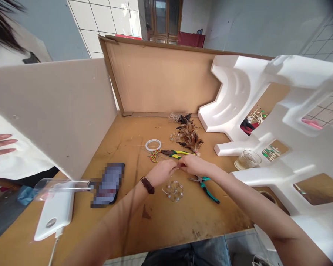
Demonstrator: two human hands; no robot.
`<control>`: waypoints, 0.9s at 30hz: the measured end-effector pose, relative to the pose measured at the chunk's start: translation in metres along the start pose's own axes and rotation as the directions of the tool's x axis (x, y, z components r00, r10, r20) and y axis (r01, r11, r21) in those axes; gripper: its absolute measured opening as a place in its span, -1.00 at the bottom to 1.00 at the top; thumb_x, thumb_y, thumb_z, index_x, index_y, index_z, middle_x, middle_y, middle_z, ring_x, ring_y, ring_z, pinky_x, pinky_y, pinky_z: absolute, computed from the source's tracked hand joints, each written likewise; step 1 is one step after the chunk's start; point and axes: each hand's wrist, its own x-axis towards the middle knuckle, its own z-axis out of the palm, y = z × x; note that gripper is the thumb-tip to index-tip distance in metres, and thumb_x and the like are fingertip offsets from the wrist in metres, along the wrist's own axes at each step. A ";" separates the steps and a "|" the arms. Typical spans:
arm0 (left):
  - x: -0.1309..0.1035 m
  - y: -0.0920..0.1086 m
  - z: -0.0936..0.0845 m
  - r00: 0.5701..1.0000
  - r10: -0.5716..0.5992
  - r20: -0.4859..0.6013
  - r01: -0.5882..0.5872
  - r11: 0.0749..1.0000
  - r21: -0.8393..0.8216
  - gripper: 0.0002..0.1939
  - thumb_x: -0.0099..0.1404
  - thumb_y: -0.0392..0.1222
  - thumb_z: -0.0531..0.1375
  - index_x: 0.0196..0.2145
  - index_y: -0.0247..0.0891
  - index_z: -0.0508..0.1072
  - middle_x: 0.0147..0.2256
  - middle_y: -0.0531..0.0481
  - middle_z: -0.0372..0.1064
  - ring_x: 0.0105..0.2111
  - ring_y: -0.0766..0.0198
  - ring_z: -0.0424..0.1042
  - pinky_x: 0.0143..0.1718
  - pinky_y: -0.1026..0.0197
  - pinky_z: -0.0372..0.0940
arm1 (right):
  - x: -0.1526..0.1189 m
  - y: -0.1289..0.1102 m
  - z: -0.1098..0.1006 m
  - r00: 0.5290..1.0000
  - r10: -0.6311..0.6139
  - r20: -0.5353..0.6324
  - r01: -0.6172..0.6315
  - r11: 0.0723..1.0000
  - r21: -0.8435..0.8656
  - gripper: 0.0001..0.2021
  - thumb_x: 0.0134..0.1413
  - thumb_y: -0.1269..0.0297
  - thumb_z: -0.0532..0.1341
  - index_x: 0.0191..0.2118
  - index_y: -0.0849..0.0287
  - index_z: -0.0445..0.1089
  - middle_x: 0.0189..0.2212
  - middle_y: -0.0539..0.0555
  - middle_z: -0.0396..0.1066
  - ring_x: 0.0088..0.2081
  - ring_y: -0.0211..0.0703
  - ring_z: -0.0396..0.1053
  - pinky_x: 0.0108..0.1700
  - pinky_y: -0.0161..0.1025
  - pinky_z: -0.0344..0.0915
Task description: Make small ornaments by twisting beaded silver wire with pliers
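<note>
Left hand (164,172): centre frame, fingers pinched shut against the right hand, on something too small to make out.
Right hand (193,165): fingertips closed, meeting the left.
Beaded wire piece (174,190): on the table just below both hands.
Yellow pliers (174,153): just above the hands.
Teal pliers (207,187): lower right of them.
Feathers (189,136): further up.
Tape roll (153,145): upper left.

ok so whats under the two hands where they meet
Below the left hand and right hand lies a ring of clear beads on the wooden table. Green-handled pliers lie beside it. What the fingers pinch is hidden.
</note>
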 end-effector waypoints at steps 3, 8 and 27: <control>-0.001 -0.002 -0.008 0.999 -0.033 -0.018 0.031 0.992 -0.124 -0.84 0.24 -0.26 0.04 -0.42 -0.29 0.39 -0.47 0.00 0.36 -0.44 0.29 0.33 -0.40 0.29 0.21 | -0.004 0.006 0.002 1.000 0.010 -0.013 -0.007 0.981 0.195 -0.91 -0.03 0.39 0.14 -0.40 0.25 0.38 -0.56 0.02 0.40 -0.45 -0.22 0.37 -0.34 -0.31 0.26; -0.007 0.003 -0.012 0.981 -0.192 -0.015 0.157 0.844 -0.513 -0.76 0.24 -0.07 0.02 -0.39 -0.30 0.30 -0.60 0.13 0.23 -0.67 0.44 0.18 -0.64 0.37 0.15 | -0.006 0.012 0.010 0.999 0.026 -0.023 -0.010 0.843 0.538 -0.73 0.04 0.14 0.12 -0.28 0.29 0.32 -0.52 0.01 0.40 -0.48 -0.26 0.41 -0.38 -0.31 0.35; -0.028 0.002 0.033 0.914 -0.405 0.030 0.197 0.379 -0.904 -0.72 0.13 -0.01 0.17 -0.44 -0.32 0.30 -0.58 0.15 0.25 -0.66 0.47 0.22 -0.60 0.36 0.20 | -0.017 0.005 0.057 0.947 0.243 -0.210 -0.024 0.706 0.707 -0.78 -0.07 0.16 0.19 -0.39 0.24 0.37 -0.62 -0.03 0.37 -0.53 -0.29 0.32 -0.43 -0.35 0.24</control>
